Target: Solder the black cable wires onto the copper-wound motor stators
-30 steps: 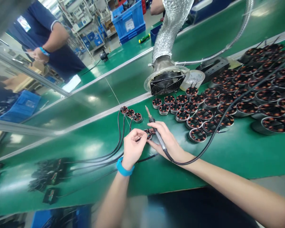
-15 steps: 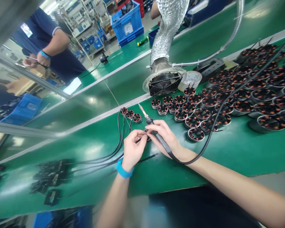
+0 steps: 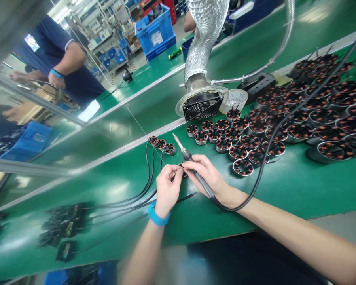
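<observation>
soldering iron (image 3: 187, 156) tilted further left than before, right hand (image 3: 207, 176) curled around it, left hand (image 3: 167, 190) pinched at small stator (image 3: 182, 170) between both

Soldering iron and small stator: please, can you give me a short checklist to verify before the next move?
Soldering iron gripped in right hand: ok.
Iron tip pointing away from left hand: ok.
Small stator steady between the hands: cannot tell, fingers partly hide it.
Iron cord clear of nearby stators: cannot tell.
Fume extractor fan running: cannot tell.
</observation>
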`<control>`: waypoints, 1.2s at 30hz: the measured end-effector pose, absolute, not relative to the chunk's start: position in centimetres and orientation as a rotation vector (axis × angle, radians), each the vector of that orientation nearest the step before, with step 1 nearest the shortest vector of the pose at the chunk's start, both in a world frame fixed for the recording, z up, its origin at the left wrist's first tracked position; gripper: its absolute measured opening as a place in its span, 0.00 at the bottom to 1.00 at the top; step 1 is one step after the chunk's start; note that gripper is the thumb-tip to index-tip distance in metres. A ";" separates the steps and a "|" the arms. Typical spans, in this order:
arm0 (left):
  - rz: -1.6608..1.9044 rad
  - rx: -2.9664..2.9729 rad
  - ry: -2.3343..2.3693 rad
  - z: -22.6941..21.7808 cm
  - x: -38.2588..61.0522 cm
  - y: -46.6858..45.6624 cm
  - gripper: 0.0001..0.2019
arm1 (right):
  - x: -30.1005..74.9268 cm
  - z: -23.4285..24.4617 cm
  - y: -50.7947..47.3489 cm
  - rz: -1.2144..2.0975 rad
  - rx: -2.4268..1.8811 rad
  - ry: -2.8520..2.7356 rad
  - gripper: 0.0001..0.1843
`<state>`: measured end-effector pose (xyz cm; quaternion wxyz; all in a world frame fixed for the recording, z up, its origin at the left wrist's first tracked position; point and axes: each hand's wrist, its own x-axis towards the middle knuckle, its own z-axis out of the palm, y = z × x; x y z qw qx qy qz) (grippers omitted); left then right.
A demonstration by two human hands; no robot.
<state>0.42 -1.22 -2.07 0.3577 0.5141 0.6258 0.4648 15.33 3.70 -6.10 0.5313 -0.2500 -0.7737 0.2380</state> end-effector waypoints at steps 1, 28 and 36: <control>1.211 1.328 1.637 -2.1 0.5 -1.2 0.10 | 15.3 -5.9 3.7 0.562 -0.600 -1.834 0.22; 1.304 1.406 1.799 -2.3 1.8 -1.4 0.09 | 18.0 -2.9 3.0 0.605 -0.642 -1.522 0.08; 1.340 1.421 1.788 -2.6 1.9 -1.3 0.08 | 17.9 -3.3 2.9 0.645 -0.670 -1.451 0.08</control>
